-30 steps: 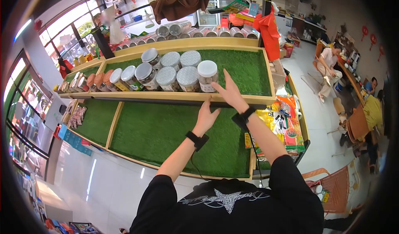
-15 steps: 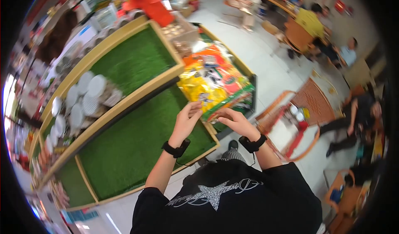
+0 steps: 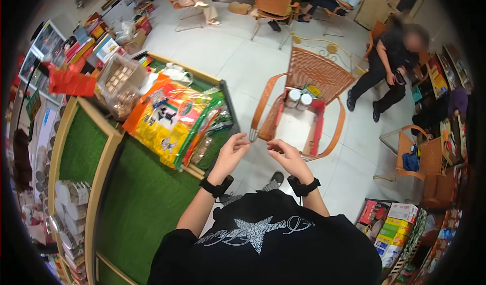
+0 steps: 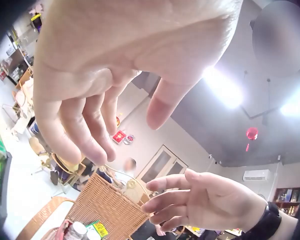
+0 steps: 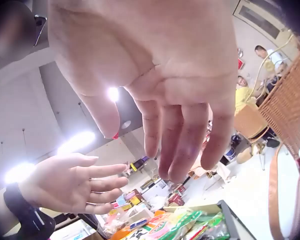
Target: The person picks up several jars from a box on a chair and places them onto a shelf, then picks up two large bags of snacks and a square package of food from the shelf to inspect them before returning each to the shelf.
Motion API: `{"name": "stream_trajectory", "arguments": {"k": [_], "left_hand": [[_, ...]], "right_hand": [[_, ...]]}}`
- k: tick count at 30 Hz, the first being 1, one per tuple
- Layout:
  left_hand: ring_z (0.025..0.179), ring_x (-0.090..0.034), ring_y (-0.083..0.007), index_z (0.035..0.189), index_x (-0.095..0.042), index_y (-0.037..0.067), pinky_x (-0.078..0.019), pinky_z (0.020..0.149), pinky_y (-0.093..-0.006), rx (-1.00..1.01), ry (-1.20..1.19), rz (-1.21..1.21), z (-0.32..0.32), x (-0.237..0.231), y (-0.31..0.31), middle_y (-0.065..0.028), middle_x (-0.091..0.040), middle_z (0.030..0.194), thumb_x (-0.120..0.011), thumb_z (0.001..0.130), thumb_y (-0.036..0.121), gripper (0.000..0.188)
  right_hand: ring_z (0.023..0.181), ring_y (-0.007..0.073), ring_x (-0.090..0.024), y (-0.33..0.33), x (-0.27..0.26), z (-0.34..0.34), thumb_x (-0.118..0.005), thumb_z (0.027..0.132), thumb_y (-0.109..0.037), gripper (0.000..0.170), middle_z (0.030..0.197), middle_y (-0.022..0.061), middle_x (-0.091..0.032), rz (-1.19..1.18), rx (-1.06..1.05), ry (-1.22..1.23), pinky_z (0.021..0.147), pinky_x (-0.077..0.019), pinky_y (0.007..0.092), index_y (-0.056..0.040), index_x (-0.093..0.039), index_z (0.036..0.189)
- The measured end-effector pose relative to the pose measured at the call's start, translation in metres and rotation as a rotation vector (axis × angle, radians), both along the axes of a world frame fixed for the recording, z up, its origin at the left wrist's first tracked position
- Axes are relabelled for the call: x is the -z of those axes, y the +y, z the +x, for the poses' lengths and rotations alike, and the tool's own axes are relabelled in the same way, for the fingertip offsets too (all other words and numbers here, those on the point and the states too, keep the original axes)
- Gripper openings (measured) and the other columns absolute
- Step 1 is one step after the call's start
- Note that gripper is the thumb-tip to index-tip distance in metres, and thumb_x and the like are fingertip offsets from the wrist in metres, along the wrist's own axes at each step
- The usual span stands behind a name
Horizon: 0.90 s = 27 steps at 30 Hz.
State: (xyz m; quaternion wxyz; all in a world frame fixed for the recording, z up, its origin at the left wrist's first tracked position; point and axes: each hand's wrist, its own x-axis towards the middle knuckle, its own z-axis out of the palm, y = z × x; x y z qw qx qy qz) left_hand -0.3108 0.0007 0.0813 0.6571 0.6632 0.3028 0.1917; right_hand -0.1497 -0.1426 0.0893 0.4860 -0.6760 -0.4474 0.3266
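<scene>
Both hands hang in the air before the person's body, a small gap between them, holding nothing. In the head view the left hand (image 3: 231, 156) has its fingers loosely bent, just right of the yellow and orange snack bags (image 3: 169, 120) on the green-lined shelf. The right hand (image 3: 291, 159) faces it, relaxed, close to the front of a wicker chair (image 3: 321, 65). On that chair sits a red-edged box (image 3: 319, 123) with two white-lidded jars (image 3: 298, 100) at its back. The left wrist view shows the right hand (image 4: 220, 202) with fingers extended.
A wooden-edged display stand (image 3: 112, 143) with green matting lies at the left, several jars (image 3: 73, 199) on its upper tier. A seated person in black (image 3: 387, 62) is at the right. Cartons (image 3: 397, 232) stand lower right. Pale floor tiles (image 3: 243, 70) lie around the chair.
The view has swung right, from the jars on the upper tier to the wicker chair. Both hands have left the spot beside the jars and now hover near the chair.
</scene>
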Motion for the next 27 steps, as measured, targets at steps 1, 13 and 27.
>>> {"name": "stream_trajectory", "arguments": {"k": [1,13,27], "left_hand": [[0.094,-0.059,-0.0168,0.123,-0.046,0.003,-0.0459,0.082,-0.028,0.029,-0.002,-0.028,0.02,0.006,-0.006,-0.0114,-0.061,0.103,-0.059,0.084,0.014,0.042],[0.095,-0.053,-0.0135,0.127,-0.04,0.001,-0.0421,0.085,-0.0267,0.362,0.08,-0.101,0.186,0.007,-0.073,-0.0112,-0.057,0.108,-0.056,0.087,0.016,0.045],[0.105,-0.053,-0.0279,0.118,-0.052,0.0,-0.0427,0.089,-0.0365,0.495,0.194,0.089,0.256,0.058,-0.062,-0.0206,-0.055,0.113,-0.061,0.082,0.026,0.045]], "right_hand": [[0.087,0.0193,-0.06,-0.01,0.002,0.015,-0.059,0.085,-0.021,0.03,0.095,0.0101,-0.063,-0.001,0.017,-0.004,0.076,-0.046,0.0299,-0.0036,-0.056,0.109],[0.088,0.0205,-0.061,-0.133,-0.006,0.15,-0.059,0.084,-0.017,0.028,0.094,0.0126,-0.064,-0.102,0.358,-0.013,0.079,-0.0467,0.0301,-0.0003,-0.056,0.107],[0.089,0.0194,-0.061,-0.14,0.02,0.181,-0.059,0.085,-0.017,0.029,0.094,0.0117,-0.064,-0.154,0.455,0.109,0.08,-0.0463,0.03,0.0004,-0.056,0.107]]}}
